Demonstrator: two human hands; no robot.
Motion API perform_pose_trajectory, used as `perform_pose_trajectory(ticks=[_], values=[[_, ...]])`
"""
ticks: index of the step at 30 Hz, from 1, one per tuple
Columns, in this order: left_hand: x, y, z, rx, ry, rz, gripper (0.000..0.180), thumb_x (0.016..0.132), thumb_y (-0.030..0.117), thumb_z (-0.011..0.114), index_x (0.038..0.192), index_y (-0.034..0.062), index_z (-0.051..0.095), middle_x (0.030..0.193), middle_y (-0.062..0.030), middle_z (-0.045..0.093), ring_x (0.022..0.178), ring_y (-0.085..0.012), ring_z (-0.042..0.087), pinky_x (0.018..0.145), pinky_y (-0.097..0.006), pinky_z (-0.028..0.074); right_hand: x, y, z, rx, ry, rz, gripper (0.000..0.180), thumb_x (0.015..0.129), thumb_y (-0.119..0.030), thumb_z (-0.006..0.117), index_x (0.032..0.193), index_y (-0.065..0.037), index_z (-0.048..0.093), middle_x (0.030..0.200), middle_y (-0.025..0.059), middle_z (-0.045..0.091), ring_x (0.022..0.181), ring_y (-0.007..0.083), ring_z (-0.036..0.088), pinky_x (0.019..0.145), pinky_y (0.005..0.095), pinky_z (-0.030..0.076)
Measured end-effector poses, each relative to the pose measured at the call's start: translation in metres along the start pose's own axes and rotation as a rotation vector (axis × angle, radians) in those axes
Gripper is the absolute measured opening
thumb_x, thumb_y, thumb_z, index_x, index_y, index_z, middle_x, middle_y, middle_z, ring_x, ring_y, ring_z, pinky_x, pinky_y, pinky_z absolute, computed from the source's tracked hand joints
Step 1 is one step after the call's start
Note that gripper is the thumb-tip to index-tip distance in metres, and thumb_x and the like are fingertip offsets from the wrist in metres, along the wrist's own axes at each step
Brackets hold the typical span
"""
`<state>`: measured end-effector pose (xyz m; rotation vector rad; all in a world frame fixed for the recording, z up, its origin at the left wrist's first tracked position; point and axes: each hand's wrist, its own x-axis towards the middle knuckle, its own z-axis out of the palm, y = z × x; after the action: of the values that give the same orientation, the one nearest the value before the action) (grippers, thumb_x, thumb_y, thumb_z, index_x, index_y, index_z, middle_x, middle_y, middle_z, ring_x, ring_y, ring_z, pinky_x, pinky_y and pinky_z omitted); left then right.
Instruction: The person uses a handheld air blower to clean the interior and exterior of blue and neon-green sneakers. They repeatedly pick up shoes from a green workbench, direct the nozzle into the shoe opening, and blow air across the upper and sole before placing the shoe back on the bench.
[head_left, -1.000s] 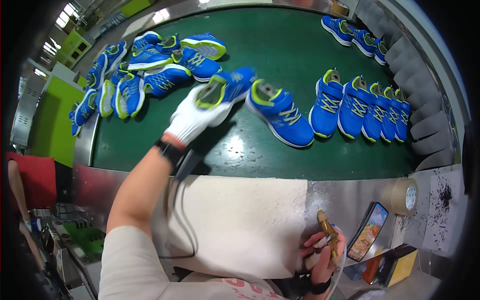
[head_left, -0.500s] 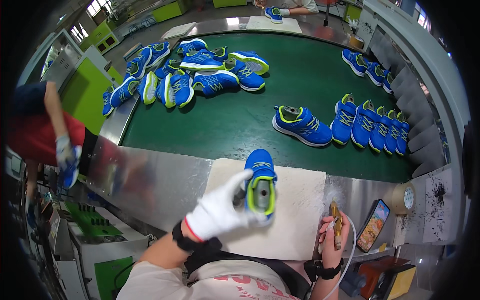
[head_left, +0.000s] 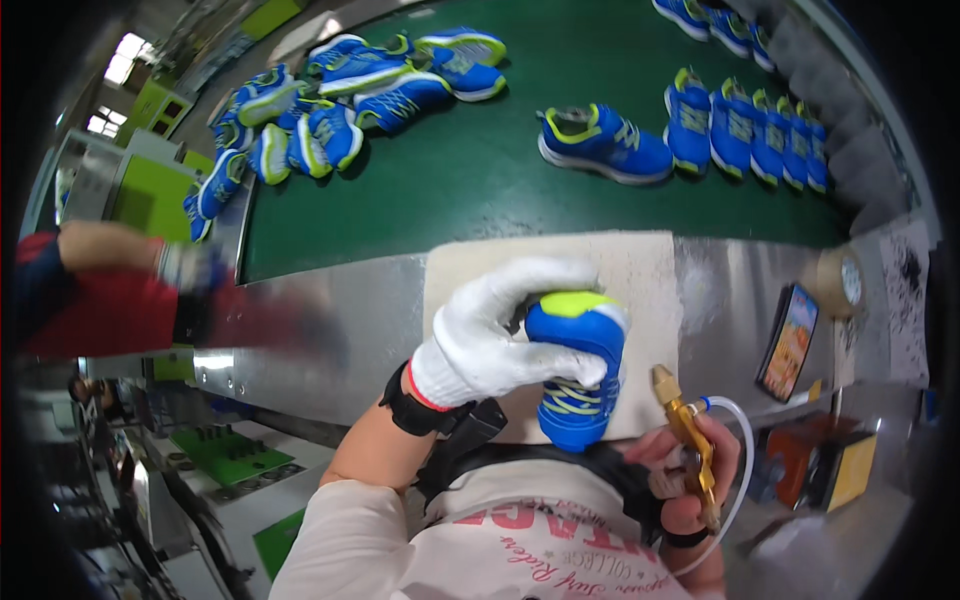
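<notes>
My left hand (head_left: 500,335), in a white knit glove, is closed round a blue sneaker (head_left: 572,345) with lime-green trim. The sneaker is tilted above the pale work mat (head_left: 650,300); its lime-green end points away from me and its laces face up toward me. Part of its side is hidden by the glove. My bare right hand (head_left: 690,465) grips a brass spray gun (head_left: 690,435) fitted with a clear hose (head_left: 748,470). The gun's nozzle points up and away, just right of the sneaker and apart from it.
Beyond the metal ledge (head_left: 370,310) lies a green belt (head_left: 400,200). A sneaker heap (head_left: 340,110) fills its left; a sneaker row (head_left: 735,130) stands at right. A phone (head_left: 787,340) and tape roll (head_left: 835,280) sit right. At left, a co-worker's arm (head_left: 110,250) reaches in, blurred.
The sneaker has been lifted and turned in my left hand and moved right and toward me. My right hand has raised the spray gun. The head view has shifted; the co-worker's arm has moved.
</notes>
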<state>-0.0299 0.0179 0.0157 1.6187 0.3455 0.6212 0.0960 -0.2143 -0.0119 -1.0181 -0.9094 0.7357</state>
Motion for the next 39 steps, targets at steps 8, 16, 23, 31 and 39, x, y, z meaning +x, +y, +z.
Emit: perform_pose_trajectory(ticks=[8, 16, 23, 31, 39], values=[[0.053, -0.01, 0.001, -0.169, -0.388, 0.112, 0.057, 0.062, 0.008, 0.085, 0.112, -0.0009, 0.06, 0.109, -0.0116, 0.062, 0.099, -0.0195, 0.06, 0.089, -0.033, 0.048, 0.042, -0.005, -0.011, 0.037, -0.215, -0.068, 0.079, 0.076, -0.053, 0.064, 0.13, -0.006, 0.03, 0.095, 0.0206, 0.061, 0.077, 0.0263, 0.062, 0.069, 0.0366, 0.05], [0.082, -0.045, 0.006, -0.425, -0.384, -0.126, 0.06, 0.062, 0.009, 0.085, 0.114, -0.0008, 0.057, 0.106, -0.0113, 0.063, 0.097, -0.0184, 0.06, 0.088, -0.031, 0.048, 0.049, 0.016, -0.034, -0.064, -0.119, -0.045, 0.079, 0.071, -0.048, 0.072, 0.132, -0.011, 0.037, 0.095, 0.0158, 0.063, 0.078, 0.0257, 0.064, 0.064, 0.0345, 0.049], [0.07, -0.083, -0.011, -0.744, -0.1, -0.187, 0.064, 0.063, 0.018, 0.082, 0.115, -0.0023, 0.053, 0.105, -0.0188, 0.062, 0.096, -0.0268, 0.063, 0.086, -0.038, 0.052, 0.021, 0.064, -0.025, 0.186, -0.126, 0.067, 0.084, 0.07, -0.049, 0.073, 0.137, -0.012, 0.037, 0.094, 0.0146, 0.062, 0.08, 0.0249, 0.062, 0.066, 0.0342, 0.048], [0.052, -0.103, -0.028, -0.698, 0.2, -0.276, 0.068, 0.08, 0.041, 0.07, 0.128, 0.0013, 0.045, 0.115, -0.0223, 0.059, 0.099, -0.0295, 0.063, 0.086, -0.044, 0.053, -0.014, 0.05, -0.034, 0.454, -0.007, 0.397, 0.087, 0.068, -0.049, 0.076, 0.138, -0.014, 0.04, 0.091, 0.0143, 0.06, 0.073, 0.0161, 0.054, 0.061, 0.0266, 0.043], [-0.036, -0.053, -0.018, -0.39, 0.688, -0.543, 0.056, 0.093, 0.046, 0.049, 0.126, -0.0001, 0.048, 0.117, -0.0163, 0.059, 0.102, -0.0276, 0.06, 0.09, -0.043, 0.05, -0.016, 0.049, -0.021, 0.576, 0.21, 0.492, 0.059, 0.088, -0.052, 0.053, 0.114, -0.004, 0.032, 0.09, 0.0147, 0.055, 0.066, 0.0106, 0.053, 0.055, 0.0239, 0.046]])
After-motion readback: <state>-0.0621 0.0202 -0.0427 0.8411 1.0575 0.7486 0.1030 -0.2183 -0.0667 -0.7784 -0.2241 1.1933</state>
